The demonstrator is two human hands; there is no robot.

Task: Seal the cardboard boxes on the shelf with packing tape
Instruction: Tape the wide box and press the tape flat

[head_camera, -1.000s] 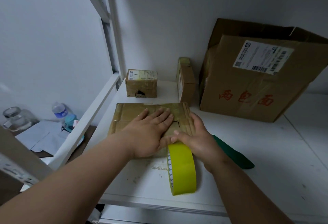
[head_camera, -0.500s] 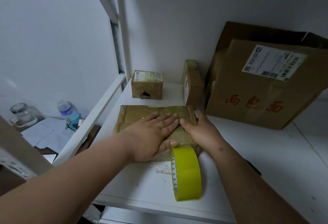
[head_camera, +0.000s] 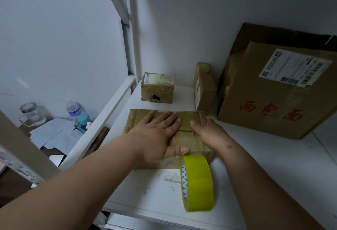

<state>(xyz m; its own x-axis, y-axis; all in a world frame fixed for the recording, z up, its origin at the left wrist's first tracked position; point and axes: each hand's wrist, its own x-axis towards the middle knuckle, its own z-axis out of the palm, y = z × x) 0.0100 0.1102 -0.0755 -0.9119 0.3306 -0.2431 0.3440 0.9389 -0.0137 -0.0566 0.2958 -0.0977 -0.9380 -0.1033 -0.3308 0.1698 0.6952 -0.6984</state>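
Dim white wall (head_camera: 200, 20) behind white metal shelf (head_camera: 273, 156), cluttered desk (head_camera: 54, 138) beyond.

A flat brown box (head_camera: 184, 135) lies on the white shelf (head_camera: 160, 189), glossy tape across its top; a yellow tape roll (head_camera: 197, 183) stands on edge just before it, near the shelf's front
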